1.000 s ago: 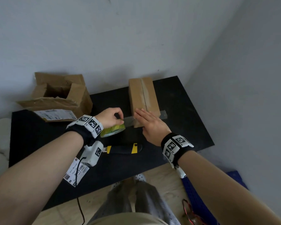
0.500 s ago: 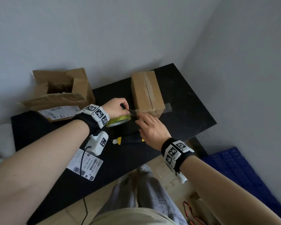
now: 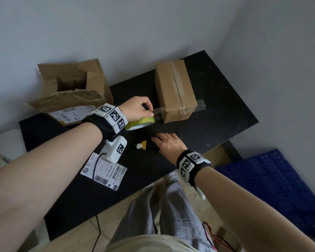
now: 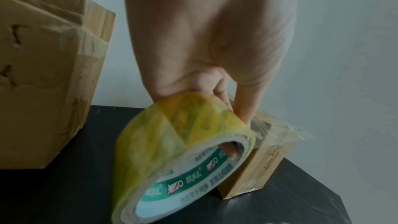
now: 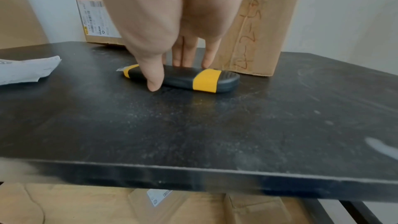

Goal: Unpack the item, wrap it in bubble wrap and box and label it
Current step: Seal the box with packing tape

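A sealed brown box stands on the black table, with clear tape along its top seam. My left hand grips a yellow-green tape roll just left of the box. A stretch of clear tape runs from the roll across the box's near end. My right hand reaches down onto a black and yellow utility knife lying flat. In the right wrist view its thumb is on the knife's near side and its straight fingers on the far side.
A torn open cardboard box with a shipping label sits at the table's back left. A loose white label lies near the front edge, under my left wrist. A blue mat lies on the floor to the right. Walls close off the back and right.
My right hand has left the tape at the box's near end and dropped onto the utility knife. The left hand stays on the roll, tape still stretched.
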`<action>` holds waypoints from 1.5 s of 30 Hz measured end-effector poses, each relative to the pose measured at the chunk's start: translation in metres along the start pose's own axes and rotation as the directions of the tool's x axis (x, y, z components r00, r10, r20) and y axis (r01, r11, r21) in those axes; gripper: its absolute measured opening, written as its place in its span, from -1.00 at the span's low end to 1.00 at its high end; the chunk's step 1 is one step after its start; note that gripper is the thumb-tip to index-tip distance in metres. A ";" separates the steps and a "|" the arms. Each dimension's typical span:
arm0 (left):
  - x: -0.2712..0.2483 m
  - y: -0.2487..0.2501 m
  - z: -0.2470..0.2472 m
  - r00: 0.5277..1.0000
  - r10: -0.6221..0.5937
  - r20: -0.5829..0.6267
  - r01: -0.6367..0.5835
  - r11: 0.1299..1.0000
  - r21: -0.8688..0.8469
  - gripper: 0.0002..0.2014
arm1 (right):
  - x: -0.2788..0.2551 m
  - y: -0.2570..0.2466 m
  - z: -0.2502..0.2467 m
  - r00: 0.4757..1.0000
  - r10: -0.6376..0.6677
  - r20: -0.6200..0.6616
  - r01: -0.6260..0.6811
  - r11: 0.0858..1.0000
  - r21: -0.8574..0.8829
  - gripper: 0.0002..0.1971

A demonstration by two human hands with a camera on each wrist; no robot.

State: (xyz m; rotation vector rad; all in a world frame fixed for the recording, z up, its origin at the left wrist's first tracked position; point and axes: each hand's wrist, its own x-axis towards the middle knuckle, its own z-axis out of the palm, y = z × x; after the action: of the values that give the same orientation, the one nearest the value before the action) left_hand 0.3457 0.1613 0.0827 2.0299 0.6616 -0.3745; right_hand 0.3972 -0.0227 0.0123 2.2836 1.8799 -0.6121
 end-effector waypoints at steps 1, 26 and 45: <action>0.000 -0.001 0.001 1.000 0.000 0.002 0.000 1.000 -0.004 -0.90 | 0.001 0.000 0.000 1.000 0.004 0.012 -0.004 1.000 -0.010 -0.40; -0.005 0.010 0.013 0.991 -0.015 -0.131 0.028 0.995 0.098 -0.82 | -0.058 0.013 -0.063 0.931 0.357 0.069 -0.316 0.701 0.639 -0.70; -0.004 0.011 0.026 0.991 -0.020 -0.133 0.033 0.994 0.101 -0.86 | -0.030 -0.003 -0.088 0.865 0.483 0.138 -0.485 0.732 0.478 -0.76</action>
State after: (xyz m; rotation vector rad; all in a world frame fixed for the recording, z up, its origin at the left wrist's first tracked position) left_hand 0.3486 0.1335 0.0788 2.1602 0.7646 -0.2972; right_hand 0.4104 -0.0199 0.1043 2.9199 1.0948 -1.1094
